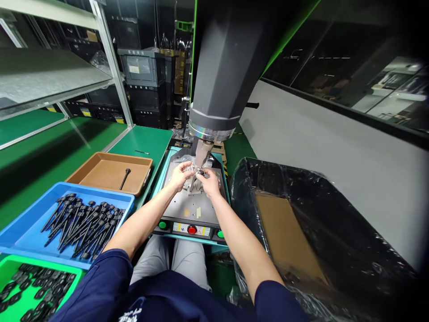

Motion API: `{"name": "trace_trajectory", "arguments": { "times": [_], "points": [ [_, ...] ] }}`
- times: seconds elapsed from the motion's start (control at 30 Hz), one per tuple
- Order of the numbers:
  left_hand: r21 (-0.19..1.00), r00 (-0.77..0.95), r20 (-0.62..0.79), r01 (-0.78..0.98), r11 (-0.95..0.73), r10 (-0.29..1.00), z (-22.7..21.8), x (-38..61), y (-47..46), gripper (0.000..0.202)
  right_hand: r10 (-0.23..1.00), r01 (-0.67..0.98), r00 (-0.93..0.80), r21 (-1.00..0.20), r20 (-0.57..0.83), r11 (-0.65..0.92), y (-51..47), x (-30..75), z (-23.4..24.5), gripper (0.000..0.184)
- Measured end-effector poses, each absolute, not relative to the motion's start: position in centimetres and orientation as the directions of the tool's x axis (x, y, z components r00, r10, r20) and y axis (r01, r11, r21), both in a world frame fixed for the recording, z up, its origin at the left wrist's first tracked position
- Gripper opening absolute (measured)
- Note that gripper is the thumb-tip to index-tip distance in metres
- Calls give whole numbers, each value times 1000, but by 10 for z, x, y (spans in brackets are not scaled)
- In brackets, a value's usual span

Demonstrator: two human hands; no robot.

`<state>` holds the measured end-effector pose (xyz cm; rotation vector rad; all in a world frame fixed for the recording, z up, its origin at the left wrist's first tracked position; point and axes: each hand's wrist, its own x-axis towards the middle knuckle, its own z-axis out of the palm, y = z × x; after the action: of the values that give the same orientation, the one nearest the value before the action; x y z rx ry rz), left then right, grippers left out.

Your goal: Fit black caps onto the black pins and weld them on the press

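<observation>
Both hands work at a metal fixture (194,192) on the machine's grey base plate (174,208), directly below a metal welding horn (203,153). My right hand (210,183) is closed, its thumb and fingers on a small black plastic part (200,171) at the top of the fixture. Close beside it, my left hand (180,176) has thumb and index finger brought together at the fixture's left side. What those fingertips hold, if anything, is too small to make out. Clear plastic film (184,158) shows behind the hands.
To the left, a brown tray (100,167) carries one black stemmed part (125,179). A blue tray (20,228) holds many similar parts, and a green bin (33,261) holds black rings. Buttons, including a red one (192,230), line the front. At right stands a plastic-lined box (284,172).
</observation>
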<state>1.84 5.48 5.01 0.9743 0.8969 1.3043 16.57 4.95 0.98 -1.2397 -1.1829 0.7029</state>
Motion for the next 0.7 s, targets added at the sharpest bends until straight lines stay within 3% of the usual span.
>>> {"name": "trace_trajectory", "arguments": {
  "times": [0.17,0.33,0.43,0.7],
  "points": [
    [878,109,-45,-471,91,993,60,15,61,53,980,-73,148,-987,134,146,74,163,10,41],
    [889,96,-47,-450,86,994,60,11,65,51,985,-115,-36,-980,168,163,71,173,23,37],
    [901,90,-39,-428,74,995,57,8,67,51,988,-76,-26,-985,155,152,70,178,25,26],
    [941,111,-9,-336,46,994,55,8,63,52,993,-144,48,-983,106,112,77,175,15,29]
  ]
}}
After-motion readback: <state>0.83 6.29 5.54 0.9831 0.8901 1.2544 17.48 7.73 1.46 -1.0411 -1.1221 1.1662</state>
